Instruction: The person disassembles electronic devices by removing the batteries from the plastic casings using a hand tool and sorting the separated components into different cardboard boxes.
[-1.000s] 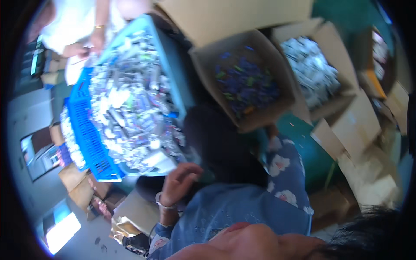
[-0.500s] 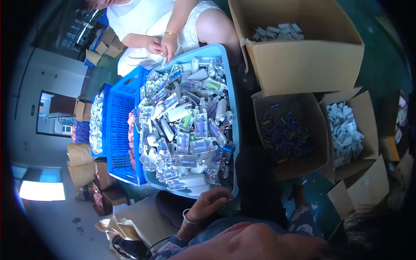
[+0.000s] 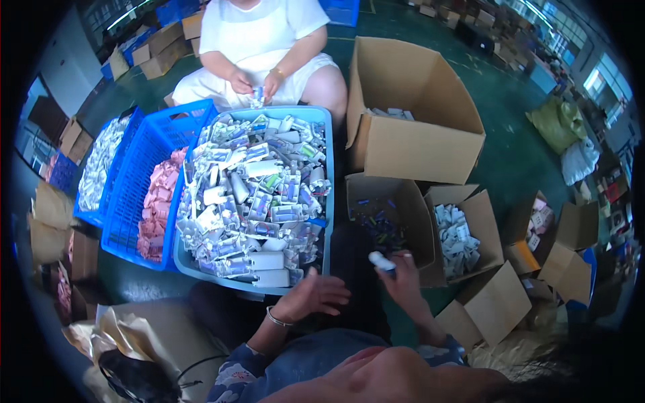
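Observation:
My left hand [image 3: 314,293] hovers at the near edge of the light blue tub [image 3: 328,201], its fingers stretched apart with nothing in them. Further right, my right hand [image 3: 408,282] pinches a small white plastic piece [image 3: 380,260] with a dark blue part, in front of the box of loose cylinders. Heaped in the tub are many clear and white plastic casings [image 3: 265,168], several with blue, purple or green cylinders inside. Across the tub a person in white holds a similar casing [image 3: 258,96] in both hands.
Left of the tub stand a blue crate [image 3: 127,228] with pink pieces and another with white ones. To the right are a large cardboard box [image 3: 420,151], a box of coloured cylinders [image 3: 423,232] and a box of white pieces [image 3: 494,232]. Brown paper [image 3: 121,329] lies at lower left.
The view has turned and widened to the right. My right hand has come into view with the white piece. My left hand's fingers have spread. The other person's hands now hold a casing above the tub's rim.

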A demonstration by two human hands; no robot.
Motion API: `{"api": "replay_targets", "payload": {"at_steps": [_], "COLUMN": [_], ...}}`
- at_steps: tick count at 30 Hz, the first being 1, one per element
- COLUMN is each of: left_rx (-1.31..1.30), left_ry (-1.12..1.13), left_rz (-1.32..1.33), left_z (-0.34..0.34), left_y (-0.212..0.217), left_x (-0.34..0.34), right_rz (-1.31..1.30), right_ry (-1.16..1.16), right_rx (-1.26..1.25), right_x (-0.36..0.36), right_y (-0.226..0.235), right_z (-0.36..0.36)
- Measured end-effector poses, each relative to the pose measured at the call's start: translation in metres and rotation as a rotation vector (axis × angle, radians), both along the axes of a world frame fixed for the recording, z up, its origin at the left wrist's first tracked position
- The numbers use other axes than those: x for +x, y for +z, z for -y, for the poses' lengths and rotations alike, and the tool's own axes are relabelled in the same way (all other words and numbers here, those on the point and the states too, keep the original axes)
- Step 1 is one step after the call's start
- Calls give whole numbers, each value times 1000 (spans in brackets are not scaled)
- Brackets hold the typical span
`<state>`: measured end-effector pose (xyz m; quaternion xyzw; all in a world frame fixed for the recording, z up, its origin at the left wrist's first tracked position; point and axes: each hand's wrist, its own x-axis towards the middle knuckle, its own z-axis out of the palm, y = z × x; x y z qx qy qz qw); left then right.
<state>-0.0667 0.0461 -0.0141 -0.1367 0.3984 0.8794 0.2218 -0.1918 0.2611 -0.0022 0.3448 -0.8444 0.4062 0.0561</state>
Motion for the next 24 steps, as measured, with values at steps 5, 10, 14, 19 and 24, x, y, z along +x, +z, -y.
{"api": "replay_targets", "payload": {"at_steps": [5,10,14,19,24], "left_rx": [445,29,-17,-154,-385], "left_ry": [162,587,828,753,785], "left_rz": [-159,-212,-159,-238,-238], "left_z": [35,41,49,42,35], "left_y": [12,9,3,3,7], "left_x": [31,73,72,61,58], "right_rz": [-300,-310,327,604,416], "right_ry": [718,855,709,409,643], "right_rx": [0,94,-61,281,21], "right_x": [12,34,38,39,33], "right_y": [22,54,48,34,31], "right_z": [97,118,110,102,109]}}
